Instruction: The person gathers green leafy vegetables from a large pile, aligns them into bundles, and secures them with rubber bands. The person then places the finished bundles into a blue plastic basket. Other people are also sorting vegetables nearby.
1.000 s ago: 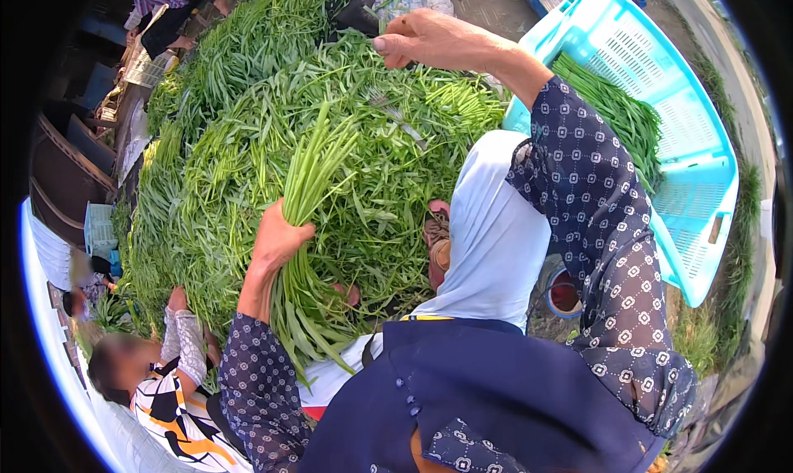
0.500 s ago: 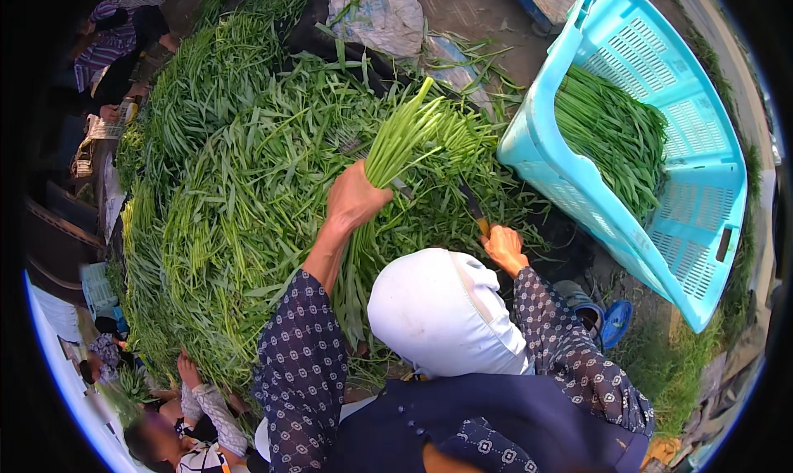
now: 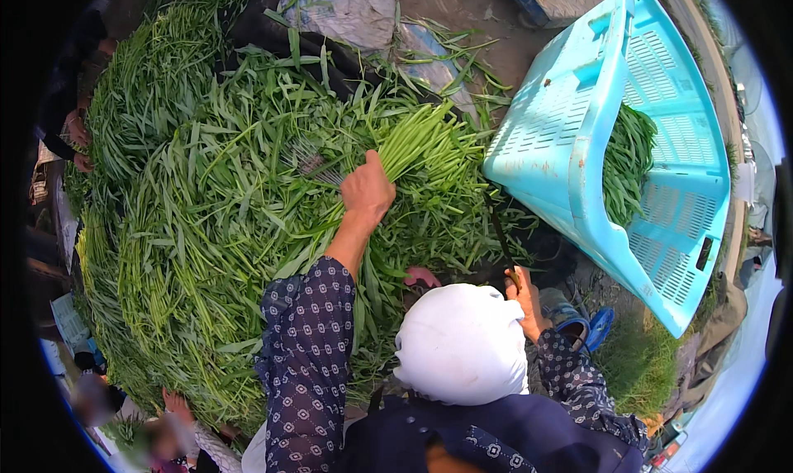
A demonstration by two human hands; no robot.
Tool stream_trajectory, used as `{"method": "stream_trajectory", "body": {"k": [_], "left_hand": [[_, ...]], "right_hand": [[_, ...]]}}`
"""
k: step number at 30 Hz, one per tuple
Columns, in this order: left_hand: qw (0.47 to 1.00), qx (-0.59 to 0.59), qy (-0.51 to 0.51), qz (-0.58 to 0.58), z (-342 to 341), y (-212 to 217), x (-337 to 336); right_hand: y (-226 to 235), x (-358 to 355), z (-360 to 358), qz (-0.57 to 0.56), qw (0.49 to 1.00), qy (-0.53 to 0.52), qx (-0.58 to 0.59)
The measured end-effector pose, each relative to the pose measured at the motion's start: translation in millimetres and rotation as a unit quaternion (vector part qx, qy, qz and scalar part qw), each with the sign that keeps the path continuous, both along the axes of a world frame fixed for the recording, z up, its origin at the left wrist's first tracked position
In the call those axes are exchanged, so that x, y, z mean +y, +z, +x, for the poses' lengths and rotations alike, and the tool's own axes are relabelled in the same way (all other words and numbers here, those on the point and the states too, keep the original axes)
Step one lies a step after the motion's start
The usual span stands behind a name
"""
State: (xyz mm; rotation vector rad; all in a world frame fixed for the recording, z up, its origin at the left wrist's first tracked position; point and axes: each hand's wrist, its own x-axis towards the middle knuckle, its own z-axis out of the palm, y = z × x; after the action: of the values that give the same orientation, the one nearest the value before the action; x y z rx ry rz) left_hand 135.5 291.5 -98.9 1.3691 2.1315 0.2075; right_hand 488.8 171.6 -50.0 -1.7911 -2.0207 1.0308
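My left hand (image 3: 367, 189) is closed around a bunch of leafy green stems (image 3: 423, 145), whose pale cut ends point to the upper right over the heap. In my right hand (image 3: 527, 301) is a knife, gripped by its handle. Its long, dark, narrow blade (image 3: 499, 232) points up and away from me, beside the heap's right edge and apart from the bunch. Just left of my left hand, a tool with thin metal prongs (image 3: 315, 164) lies partly buried in the greens. The large heap of leafy greens (image 3: 206, 200) spreads under and left of my left hand.
At the right, a tilted turquoise plastic basket (image 3: 537, 114) holds greens (image 3: 629, 167). A pale sack (image 3: 343, 12) lies behind the heap. A bucket (image 3: 570, 326) stands near my right forearm. Other people's hands (image 3: 78, 134) (image 3: 175, 403) are at the heap's left and lower-left edges.
My left hand has tipped the bunch from upright toward the right and lowered it onto the heap. My right hand has drawn the knife nearer to me and to the right. The view has shifted slightly.
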Motion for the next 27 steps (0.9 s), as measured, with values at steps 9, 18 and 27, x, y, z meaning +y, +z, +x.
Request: {"method": "stream_trajectory", "body": {"k": [9,18,27], "left_hand": [[1.000,-0.007,-0.024,-0.006,-2,3,2],[1.000,-0.016,-0.020,0.011,-4,-18,1],[0.999,-0.033,-0.029,-0.009,-8,-15,4]], "right_hand": [[-30,139,-143,0.048,0.985,0.162,-0.015],[-46,144,-143,-0.005,0.980,0.179,-0.085],[-42,174,-137,-0.115,0.963,0.240,-0.029]]}}
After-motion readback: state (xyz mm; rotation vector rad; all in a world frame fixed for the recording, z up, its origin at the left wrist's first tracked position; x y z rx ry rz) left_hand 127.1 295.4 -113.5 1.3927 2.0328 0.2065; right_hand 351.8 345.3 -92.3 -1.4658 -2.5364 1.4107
